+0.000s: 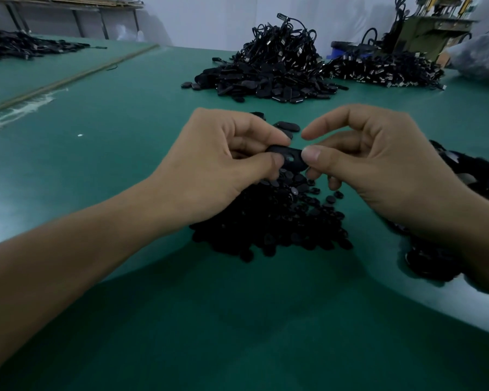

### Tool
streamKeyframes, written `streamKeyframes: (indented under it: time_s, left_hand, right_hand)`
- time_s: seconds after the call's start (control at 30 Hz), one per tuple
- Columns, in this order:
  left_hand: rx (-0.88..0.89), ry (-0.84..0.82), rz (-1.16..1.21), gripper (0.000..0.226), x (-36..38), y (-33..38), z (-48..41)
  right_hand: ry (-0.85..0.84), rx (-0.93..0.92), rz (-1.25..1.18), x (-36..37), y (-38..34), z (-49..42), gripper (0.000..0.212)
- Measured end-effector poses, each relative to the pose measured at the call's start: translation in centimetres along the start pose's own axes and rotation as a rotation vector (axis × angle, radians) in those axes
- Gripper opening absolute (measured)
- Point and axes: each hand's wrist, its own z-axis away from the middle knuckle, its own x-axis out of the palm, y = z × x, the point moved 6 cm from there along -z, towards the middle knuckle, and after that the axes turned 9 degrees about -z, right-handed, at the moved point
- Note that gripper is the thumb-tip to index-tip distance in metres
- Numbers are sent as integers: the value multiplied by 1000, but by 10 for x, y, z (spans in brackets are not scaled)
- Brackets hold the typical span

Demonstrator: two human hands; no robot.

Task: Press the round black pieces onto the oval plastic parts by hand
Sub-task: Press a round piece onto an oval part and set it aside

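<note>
Both hands on one oval part, held just above the tabletop. Left hand pinches its left end between thumb and forefinger, right hand pinches the right end. Long axis runs hand to hand, flat face with a hole tilted up toward the camera. Pile of round black pieces directly below both hands. Heap of oval parts well beyond the fingertips. Blue tub far beyond the right hand, contents unreadable.
</note>
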Motion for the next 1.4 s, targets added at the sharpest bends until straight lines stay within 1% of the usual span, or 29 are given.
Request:
streamKeyframes:
  time_s: [0.07,0.17,0.23,0.33,0.6,0.7,0.93,1.07,1.23,1.3,1.4]
  left_hand:
    - [-19,33,-14,19,-3,-3,-1]
    - [-64,85,-15,18,-10,-10,-2]
    - [-86,109,-13,18,-13,-13,-3]
    - [-92,126,4,15,-14,-13,-3]
    - [-76,119,-7,14,-12,-12,-3]
    - [-75,123,-22,15,-12,-14,-4]
    - [-68,129,-28,17,-11,-17,-5]
    - [-64,124,-36,16,-10,-17,-5]
    - [-75,121,-35,16,-11,-19,-5]
    - [-74,115,-34,16,-11,-19,-5]
    - [-74,112,-26,16,-12,-19,-5]
  right_hand:
    - [17,3,158,-1,4,0,2]
    - [-89,41,397,2,9,0,8]
    - [-154,69,463,4,11,1,9]
    - [-197,85,504,8,16,1,7]
    - [-150,84,481,14,22,-1,7]
    - [-144,87,467,16,22,-3,14]
    - [-142,122,448,17,23,-4,21]
    - [-179,134,490,21,23,-3,19]
    - [-133,97,500,14,16,-1,15]
    - [-111,75,455,12,13,0,16]
    - [-55,63,322,9,9,0,16]
